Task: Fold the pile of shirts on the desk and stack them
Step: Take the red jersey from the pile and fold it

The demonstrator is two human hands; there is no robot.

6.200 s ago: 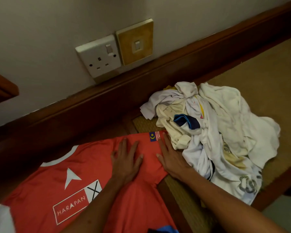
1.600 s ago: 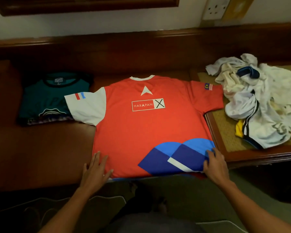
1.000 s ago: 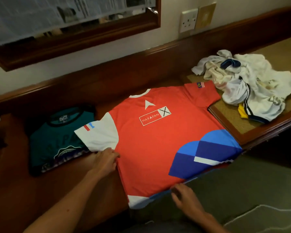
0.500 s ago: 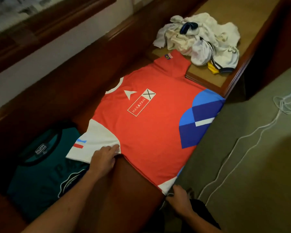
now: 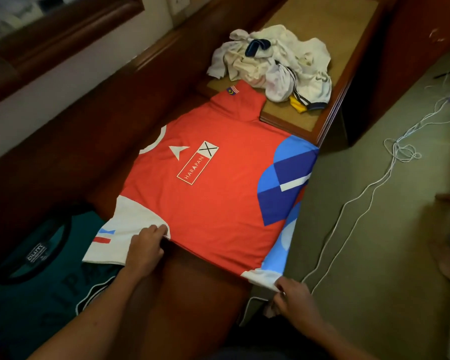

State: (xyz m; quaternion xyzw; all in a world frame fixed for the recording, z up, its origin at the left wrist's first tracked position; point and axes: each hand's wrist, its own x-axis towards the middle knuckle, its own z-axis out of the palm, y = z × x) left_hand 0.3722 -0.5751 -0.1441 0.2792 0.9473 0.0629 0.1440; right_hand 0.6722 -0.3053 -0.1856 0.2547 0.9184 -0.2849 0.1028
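We've got L hand [image 5: 145, 249] pinching red shirt [image 5: 218, 193] at sleeve seam, R hand [image 5: 292, 297] gripping hem corner at desk [image 5: 192, 294] front edge.

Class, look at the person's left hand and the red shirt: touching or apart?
Touching. The head view shows the left hand with its fingers pinching the red shirt where the white sleeve meets the body.
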